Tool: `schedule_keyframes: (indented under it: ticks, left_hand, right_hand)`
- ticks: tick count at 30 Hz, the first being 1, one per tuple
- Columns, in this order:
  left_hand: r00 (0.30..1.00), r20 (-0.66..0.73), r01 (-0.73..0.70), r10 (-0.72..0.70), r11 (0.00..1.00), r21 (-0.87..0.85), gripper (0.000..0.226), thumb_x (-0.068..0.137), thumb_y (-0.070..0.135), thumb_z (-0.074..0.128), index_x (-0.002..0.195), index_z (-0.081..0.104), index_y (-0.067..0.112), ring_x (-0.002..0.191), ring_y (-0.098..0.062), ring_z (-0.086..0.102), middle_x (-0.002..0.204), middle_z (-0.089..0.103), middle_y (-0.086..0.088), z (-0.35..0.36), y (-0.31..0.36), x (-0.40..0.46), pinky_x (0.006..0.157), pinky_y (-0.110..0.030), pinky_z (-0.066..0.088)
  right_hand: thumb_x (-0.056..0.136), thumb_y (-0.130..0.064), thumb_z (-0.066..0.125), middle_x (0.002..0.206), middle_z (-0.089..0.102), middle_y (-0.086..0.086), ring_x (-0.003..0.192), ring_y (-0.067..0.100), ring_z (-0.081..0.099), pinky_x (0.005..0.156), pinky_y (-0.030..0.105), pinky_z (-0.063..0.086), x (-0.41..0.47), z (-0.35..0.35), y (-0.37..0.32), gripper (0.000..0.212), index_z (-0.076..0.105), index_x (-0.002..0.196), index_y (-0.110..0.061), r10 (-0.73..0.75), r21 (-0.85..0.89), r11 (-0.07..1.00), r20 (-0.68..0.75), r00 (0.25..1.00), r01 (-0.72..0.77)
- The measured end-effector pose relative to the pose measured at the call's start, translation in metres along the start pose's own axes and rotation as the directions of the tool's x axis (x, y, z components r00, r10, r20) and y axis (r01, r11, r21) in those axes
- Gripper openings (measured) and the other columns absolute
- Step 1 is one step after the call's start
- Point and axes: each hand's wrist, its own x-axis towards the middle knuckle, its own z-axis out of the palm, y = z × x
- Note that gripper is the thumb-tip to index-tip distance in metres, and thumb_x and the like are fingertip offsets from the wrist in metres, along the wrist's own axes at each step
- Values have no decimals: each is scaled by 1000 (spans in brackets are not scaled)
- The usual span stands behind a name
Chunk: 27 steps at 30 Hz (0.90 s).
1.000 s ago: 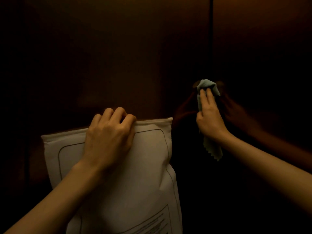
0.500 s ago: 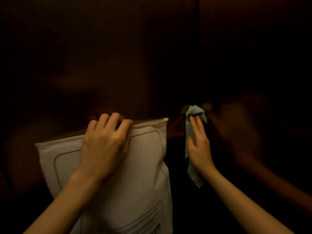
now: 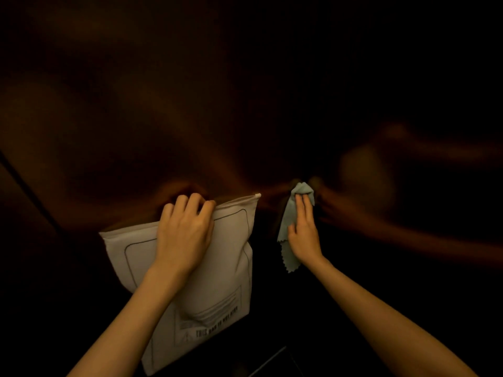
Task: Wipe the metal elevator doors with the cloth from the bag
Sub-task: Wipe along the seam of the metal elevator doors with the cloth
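Pale blue cloth (image 3: 296, 213), flattened against the dark metal elevator doors (image 3: 190, 104) under the straight fingers of the right hand (image 3: 304, 235); its zigzag edge hangs below the palm. Left hand (image 3: 185, 232), fingers curled over the top edge, grips the white bag (image 3: 226, 268) beside it.
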Motion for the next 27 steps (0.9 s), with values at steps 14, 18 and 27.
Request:
schedule_keyframes:
  ticks: [14, 18, 27]
  left_hand:
    - [979, 191, 77, -75, 997, -5, 24, 70, 1, 71, 93, 67, 5, 72, -32, 51, 85, 59, -13, -28, 8, 24, 56, -37, 37]
    - [987, 153, 45, -46, 999, 12, 22, 75, 9, 58, 95, 66, 5, 71, -31, 49, 85, 58, -13, -25, 5, 22, 56, -37, 35]
    - [993, 122, 1, -1, 1000, 5, 25, 80, 11, 50, 100, 65, 5, 72, -30, 46, 88, 58, -13, -22, 0, 18, 58, -36, 31]
  right_hand:
    - [88, 7, 45, 152, 13, -1, 118, 26, 45, 82, 33, 52, 8, -28, -28, 67, 21, 145, -18, 277, 147, 943, 145, 950, -297]
    - [89, 7, 44, 152, 13, 0, 117, 29, 46, 85, 33, 50, 3, -18, -16, 66, 20, 145, -18, 342, 173, 911, 191, 920, -375]
    - [90, 4, 44, 155, 6, 5, 132, 31, 34, 100, 36, 42, -3, 6, -14, 74, 5, 148, -18, 484, 240, 805, 263, 835, -543]
